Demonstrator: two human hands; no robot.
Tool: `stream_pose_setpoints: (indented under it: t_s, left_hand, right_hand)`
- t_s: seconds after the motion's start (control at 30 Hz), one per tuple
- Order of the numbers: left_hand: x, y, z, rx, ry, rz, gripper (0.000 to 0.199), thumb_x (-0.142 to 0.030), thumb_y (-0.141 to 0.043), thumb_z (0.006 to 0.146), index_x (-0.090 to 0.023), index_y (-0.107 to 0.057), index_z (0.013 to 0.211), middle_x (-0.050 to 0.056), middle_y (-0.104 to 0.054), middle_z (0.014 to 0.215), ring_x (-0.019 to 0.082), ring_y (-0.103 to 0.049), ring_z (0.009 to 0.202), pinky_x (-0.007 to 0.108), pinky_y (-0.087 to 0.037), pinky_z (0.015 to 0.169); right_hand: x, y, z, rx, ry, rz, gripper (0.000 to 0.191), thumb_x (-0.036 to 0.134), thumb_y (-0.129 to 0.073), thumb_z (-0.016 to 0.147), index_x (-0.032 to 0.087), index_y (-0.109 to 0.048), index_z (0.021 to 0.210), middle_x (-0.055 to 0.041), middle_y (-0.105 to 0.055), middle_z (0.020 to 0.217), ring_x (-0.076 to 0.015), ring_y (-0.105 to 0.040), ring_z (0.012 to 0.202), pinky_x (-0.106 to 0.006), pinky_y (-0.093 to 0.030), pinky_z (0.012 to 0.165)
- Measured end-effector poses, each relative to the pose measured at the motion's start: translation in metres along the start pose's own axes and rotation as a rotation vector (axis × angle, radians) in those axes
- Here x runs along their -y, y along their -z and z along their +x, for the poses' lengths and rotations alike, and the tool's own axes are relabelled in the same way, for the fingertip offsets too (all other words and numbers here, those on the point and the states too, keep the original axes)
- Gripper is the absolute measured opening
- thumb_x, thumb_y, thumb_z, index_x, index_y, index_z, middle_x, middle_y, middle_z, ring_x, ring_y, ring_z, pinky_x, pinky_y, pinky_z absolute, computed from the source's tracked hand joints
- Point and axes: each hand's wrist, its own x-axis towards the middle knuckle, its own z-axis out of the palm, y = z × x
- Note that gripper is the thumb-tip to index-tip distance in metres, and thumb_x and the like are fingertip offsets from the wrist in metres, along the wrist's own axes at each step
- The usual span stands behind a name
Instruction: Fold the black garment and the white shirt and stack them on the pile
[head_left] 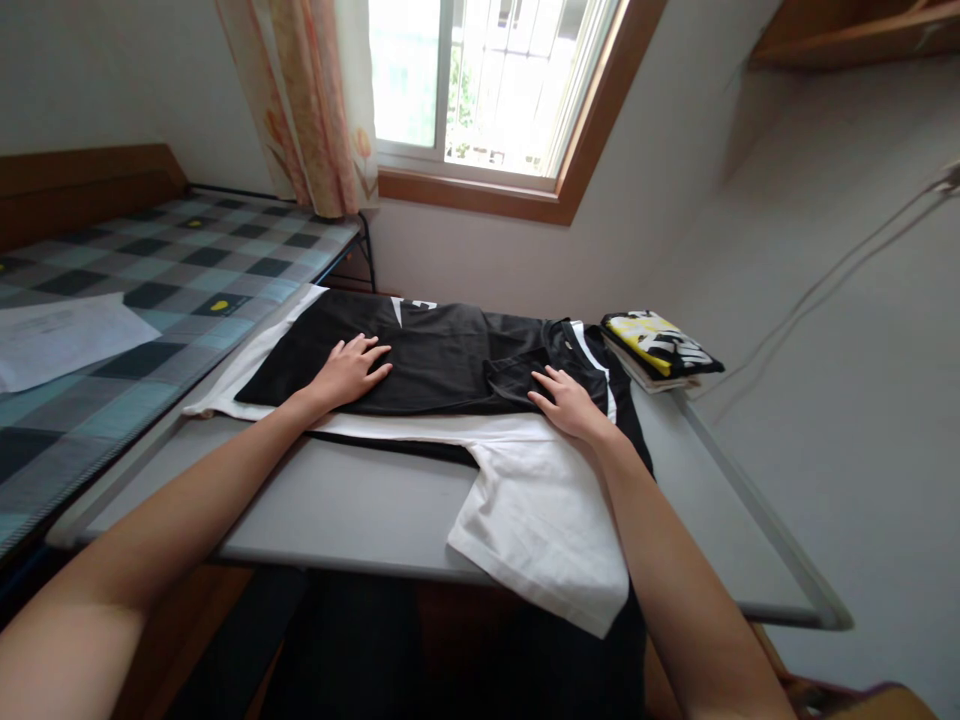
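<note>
A black shirt (442, 350) with white marks lies lengthwise on a grey table, its collar end to the right. Beneath it is a white T-shirt (540, 500), whose short sleeve spreads toward me and hangs over the front edge. My left hand (349, 372) rests flat on the lower part of the black shirt, fingers spread. On the folded-in part near the collar lies my right hand (566, 400), also with its fingers apart. Neither hand grips the cloth. More black cloth shows under the white T-shirt, along its near side and at the right.
Folded clothes with a yellow, black and white print (660, 345) are stacked at the table's (375, 500) back right. A bed with a checked mattress (187, 270) and white paper (67, 340) adjoins on the left. Behind are a curtain (315, 110) and a window (487, 90); a cable runs down the right wall.
</note>
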Motion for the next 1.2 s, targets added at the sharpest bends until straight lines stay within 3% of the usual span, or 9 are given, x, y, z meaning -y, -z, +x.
stream_pose_setpoints:
  t_s: [0.27, 0.43, 0.63, 0.77, 0.9, 1.2]
  left_hand:
    - [0.002, -0.002, -0.001, -0.059, -0.018, 0.003, 0.055, -0.051, -0.038, 0.101, -0.025, -0.056, 0.146, 0.013, -0.044, 0.158, 0.031, -0.037, 0.149, 0.053, -0.027, 0.122]
    - [0.001, -0.001, 0.0, -0.016, -0.004, 0.007, 0.056, -0.05, -0.039, 0.102, -0.022, -0.053, 0.148, 0.013, -0.044, 0.159, 0.033, -0.03, 0.152, 0.055, -0.026, 0.122]
    - [-0.002, 0.001, -0.001, 0.0, 0.014, 0.023, 0.055, -0.047, -0.041, 0.102, -0.021, -0.052, 0.149, 0.012, -0.043, 0.16, 0.033, -0.03, 0.153, 0.054, -0.026, 0.123]
    - [-0.003, 0.001, -0.001, 0.002, 0.016, 0.027, 0.054, -0.047, -0.041, 0.102, -0.021, -0.052, 0.149, 0.012, -0.043, 0.161, 0.033, -0.03, 0.153, 0.054, -0.025, 0.123]
    - [-0.003, 0.002, 0.0, 0.0, 0.013, 0.024, 0.054, -0.046, -0.041, 0.102, -0.021, -0.053, 0.149, 0.013, -0.043, 0.16, 0.033, -0.03, 0.153, 0.055, -0.025, 0.123]
    - [-0.001, -0.001, 0.001, -0.006, 0.011, 0.033, 0.054, -0.047, -0.04, 0.102, -0.022, -0.053, 0.149, 0.012, -0.044, 0.16, 0.033, -0.031, 0.153, 0.054, -0.026, 0.123]
  right_hand:
    - [-0.003, -0.001, 0.0, -0.052, 0.018, 0.05, 0.052, 0.045, -0.054, 0.1, 0.019, -0.06, 0.144, -0.0151, -0.049, 0.156, -0.0333, -0.039, 0.149, -0.052, -0.036, 0.12]
    - [-0.006, 0.0, 0.002, -0.145, 0.029, 0.114, 0.05, 0.047, -0.051, 0.1, 0.017, -0.066, 0.137, -0.0161, -0.058, 0.148, -0.0326, -0.047, 0.144, -0.053, -0.036, 0.119]
    - [-0.006, -0.006, 0.008, -0.267, 0.025, 0.121, 0.048, 0.048, -0.049, 0.101, 0.019, -0.067, 0.135, -0.0156, -0.059, 0.148, -0.0335, -0.044, 0.145, -0.058, -0.031, 0.12]
    - [0.003, -0.008, 0.005, -0.149, -0.015, 0.064, 0.051, 0.046, -0.051, 0.101, 0.022, -0.058, 0.146, -0.0151, -0.049, 0.157, -0.0341, -0.038, 0.149, -0.062, -0.024, 0.121]
    - [0.009, -0.004, 0.001, 0.008, -0.013, 0.01, 0.054, 0.042, -0.053, 0.101, 0.018, -0.054, 0.15, -0.0169, -0.04, 0.162, -0.0357, -0.033, 0.152, -0.058, -0.027, 0.122]
    - [0.01, 0.001, 0.0, 0.034, -0.011, 0.004, 0.055, 0.042, -0.052, 0.101, 0.018, -0.053, 0.151, -0.0166, -0.038, 0.163, -0.0356, -0.031, 0.153, -0.057, -0.028, 0.122]
